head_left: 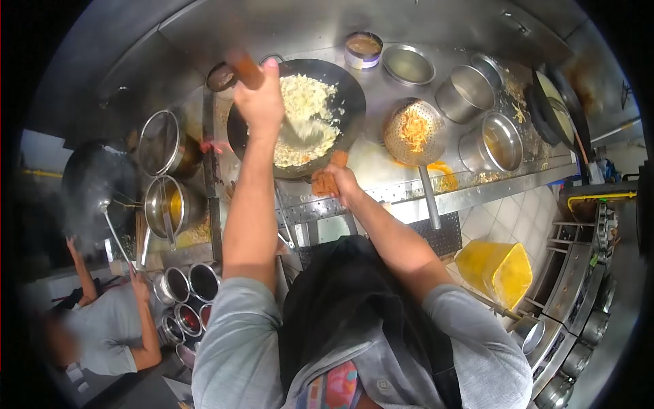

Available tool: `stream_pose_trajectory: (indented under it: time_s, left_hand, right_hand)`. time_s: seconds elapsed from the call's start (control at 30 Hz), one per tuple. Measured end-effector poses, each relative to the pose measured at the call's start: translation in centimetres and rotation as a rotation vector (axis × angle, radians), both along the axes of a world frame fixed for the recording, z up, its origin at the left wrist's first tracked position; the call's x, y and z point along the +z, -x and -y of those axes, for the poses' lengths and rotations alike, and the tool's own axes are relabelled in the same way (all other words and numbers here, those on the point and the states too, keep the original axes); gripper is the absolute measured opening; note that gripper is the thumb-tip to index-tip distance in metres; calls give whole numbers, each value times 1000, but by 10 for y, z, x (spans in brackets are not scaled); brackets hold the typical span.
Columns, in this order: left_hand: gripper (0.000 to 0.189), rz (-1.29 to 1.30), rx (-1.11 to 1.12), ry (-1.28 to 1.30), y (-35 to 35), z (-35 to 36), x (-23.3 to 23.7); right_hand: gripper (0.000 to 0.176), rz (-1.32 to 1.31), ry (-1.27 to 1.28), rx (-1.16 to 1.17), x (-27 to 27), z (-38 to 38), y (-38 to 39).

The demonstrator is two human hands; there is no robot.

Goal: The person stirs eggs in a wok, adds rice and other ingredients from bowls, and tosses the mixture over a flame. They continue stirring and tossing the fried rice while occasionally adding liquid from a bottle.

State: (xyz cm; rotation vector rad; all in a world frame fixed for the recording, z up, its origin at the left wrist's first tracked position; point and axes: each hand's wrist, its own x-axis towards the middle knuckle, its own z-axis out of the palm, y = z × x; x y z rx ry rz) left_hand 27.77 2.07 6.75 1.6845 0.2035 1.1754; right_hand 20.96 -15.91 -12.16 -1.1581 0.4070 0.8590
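A dark wok [354, 102] holds what looks like fried rice [306, 95], pale grains with small orange bits. My left hand [262, 102] is closed round the brown handle [245, 68] of a wok spatula, above the wok's left side. The tool's head is blurred by motion down in the rice, so its exact shape is hidden. At the wok's near right edge, my right hand [346, 184] grips a folded brown cloth [325, 183] pressed against the rim. The cloth covers the part of the wok beneath it.
A perforated skimmer [436, 133] with orange shreds rests right of the wok, its handle over the counter edge. Behind are an open can [363, 51], a metal bowl [409, 65] and pots [465, 92]. A yellow bin [494, 273] stands below right. Another person [112, 327] works at left beside a steaming wok [99, 177].
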Motion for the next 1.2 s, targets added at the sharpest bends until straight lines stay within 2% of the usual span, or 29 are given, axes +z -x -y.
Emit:
stream_pose_trajectory:
  time_s: [0.03,0.1,0.13,0.23,0.27,0.3,0.33,0.37,0.43,0.47,0.5,0.57,0.63,0.67,0.7,0.77,0.83,0.9,0.93,0.97,1.0,1.03,1.07,1.1,1.13,1.17,1.2]
  left_hand:
    - [27,46,-60,-19,-19,-16,-32]
    - [28,-101,-169,178,-27,-28,4]
    - [29,-96,-183,323,-22,-29,33]
    - [31,24,-234,381,13,-38,82]
    - [31,18,-54,237,9,-42,69]
    - [32,13,130,97,6,-47,36]
    - [21,33,104,114,-18,-62,-22]
    - [26,6,3,229,-27,-59,-25]
    - [29,24,-177,417,-42,-66,18]
    - [32,88,-171,470,-38,-54,51]
    - [33,132,-207,424,-32,-49,70]
    - [32,192,-200,387,-23,-39,75]
    - [30,91,131,-8,-62,-62,-18]
    - [28,61,71,88,-67,-65,-37]
    - [28,75,69,82,-73,-66,-17]
    - [28,-72,-154,416,-65,-61,38]
    - [33,33,-125,346,-48,-49,88]
    - [37,214,-162,345,-43,-50,84]
    - [39,196,-37,347,-43,-42,70]
    - [37,130,171,62,-69,-67,12]
    - [34,56,166,100,-76,-80,-14]
    - [32,-2,153,131,-80,-81,-7]
    - [30,-23,26,253,-81,-83,0]
    - [29,-47,-95,377,-75,-79,24]
    - [29,9,-91,453,-76,-74,46]
    - [31,52,-131,442,-68,-67,64]
    - [31,106,-128,411,-62,-63,63]
  right_hand:
    - [28,2,-31,48,-10,0,-4]
    - [28,11,-65,92,-15,0,-6]
    - [28,6,-58,87,-15,0,-6]
    - [28,1,-59,73,-12,2,-2]
    - [28,9,-60,79,-8,2,-6]
    - [28,18,-61,77,-6,2,-11]
    - [29,1,-39,95,-6,4,-10]
    - [29,-13,-21,116,-6,3,-9]
    - [29,6,-78,146,-9,6,-1]
    - [29,39,-134,170,-7,5,-9]
    - [29,44,-136,168,-4,2,-11]
    - [29,13,-79,73,0,2,-4]
    - [29,14,-63,88,0,4,-3]
    - [28,29,-58,98,2,2,-6]
    - [28,42,-65,97,5,-1,-12]
    - [28,60,-134,74,6,3,-1]
    - [29,76,-103,86,10,1,-10]
    - [30,54,-61,85,5,3,-1]
    - [30,61,-69,110,2,4,-3]
    - [31,71,-79,136,1,4,-4]
    - [31,73,-78,138,1,3,-3]
    - [31,86,-89,89,3,-2,-10]
    - [30,71,-93,38,1,0,0]
    - [30,56,-90,38,1,2,11]
    - [29,54,-52,34,7,1,1]
    - [28,36,-12,27,11,1,-2]
    - [27,27,-112,70,9,3,-2]
